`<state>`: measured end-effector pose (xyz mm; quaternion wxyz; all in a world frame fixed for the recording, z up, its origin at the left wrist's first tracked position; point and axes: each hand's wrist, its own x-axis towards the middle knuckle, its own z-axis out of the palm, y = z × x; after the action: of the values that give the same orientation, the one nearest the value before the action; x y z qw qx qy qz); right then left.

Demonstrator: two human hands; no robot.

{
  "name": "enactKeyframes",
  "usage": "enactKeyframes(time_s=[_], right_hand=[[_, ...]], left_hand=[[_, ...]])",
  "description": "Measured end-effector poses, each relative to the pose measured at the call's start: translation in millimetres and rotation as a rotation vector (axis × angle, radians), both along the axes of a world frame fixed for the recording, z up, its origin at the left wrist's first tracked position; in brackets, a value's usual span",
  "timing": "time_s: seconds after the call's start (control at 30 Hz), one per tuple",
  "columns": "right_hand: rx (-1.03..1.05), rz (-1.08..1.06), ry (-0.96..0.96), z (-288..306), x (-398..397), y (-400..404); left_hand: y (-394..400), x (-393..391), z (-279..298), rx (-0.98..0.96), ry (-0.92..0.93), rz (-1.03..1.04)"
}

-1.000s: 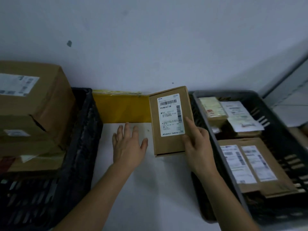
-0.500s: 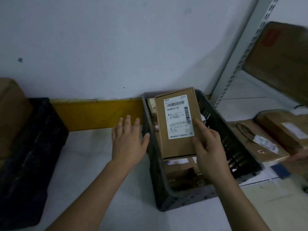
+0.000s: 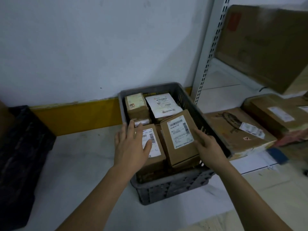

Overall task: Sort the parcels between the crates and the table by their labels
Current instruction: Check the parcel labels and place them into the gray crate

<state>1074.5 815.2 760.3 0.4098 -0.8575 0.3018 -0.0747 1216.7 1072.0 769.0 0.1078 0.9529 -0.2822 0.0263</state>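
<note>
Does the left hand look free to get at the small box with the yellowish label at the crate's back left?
Probably yes. The left hand is open and holds nothing, hovering over a nearer parcel; the box lies uncovered on top just beyond it.

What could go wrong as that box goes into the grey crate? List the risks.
1. The held box sits tilted on packed parcels in the grey crate; it may settle askew or slide once the right hand lets go.
2. The left hand covers the neighbouring box's label, so a mis-sort could go unnoticed.
</note>
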Motion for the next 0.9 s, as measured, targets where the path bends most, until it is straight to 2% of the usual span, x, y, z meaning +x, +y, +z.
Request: enactKeyframes(time_s=[0.2, 0.6, 0.9], right_hand=[[0.043, 0.065, 0.037, -2, 23, 1], [-0.312, 0.248, 0.311, -30, 38, -14], [-0.387, 0.372, 0.43, -46, 43, -11]], left_hand=[[-5, 9, -2, -0.027, 0.035, -0.005], [-25, 18, -14, -0.025, 0.048, 0.026], [-57, 3, -5, 0.013, 0.023, 0.157]])
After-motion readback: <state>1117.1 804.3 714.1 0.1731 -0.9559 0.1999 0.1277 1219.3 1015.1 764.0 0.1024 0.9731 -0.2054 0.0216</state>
